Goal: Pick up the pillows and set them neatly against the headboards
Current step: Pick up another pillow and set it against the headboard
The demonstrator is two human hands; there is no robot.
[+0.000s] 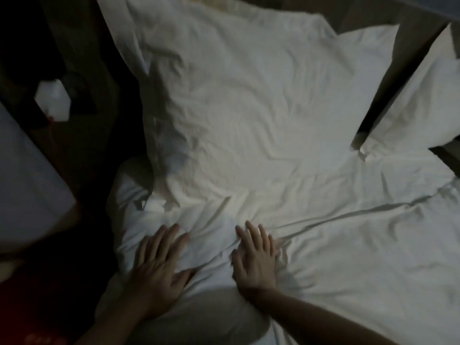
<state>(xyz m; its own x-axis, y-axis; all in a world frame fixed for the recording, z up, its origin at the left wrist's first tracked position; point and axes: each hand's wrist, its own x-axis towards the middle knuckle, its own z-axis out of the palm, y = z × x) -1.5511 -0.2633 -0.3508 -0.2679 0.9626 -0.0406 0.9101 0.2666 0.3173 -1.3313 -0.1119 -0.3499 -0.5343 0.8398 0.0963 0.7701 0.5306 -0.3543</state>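
Note:
A large white pillow (231,95) leans against the dark headboard (368,16) at the top of the bed. A second white pillow (420,100) stands at the right, also against the headboard. Both my hands lie flat on the crumpled white bedding (348,245) just below the large pillow. My left hand (159,262) has its fingers spread and presses the cover near the bed's left edge. My right hand (256,255) rests palm down beside it, fingers straight. Neither hand holds anything.
The room is dim. Dark floor lies left of the bed, with a crumpled white item (53,99) on it. A pale flat surface (27,175), perhaps another bed, fills the left edge.

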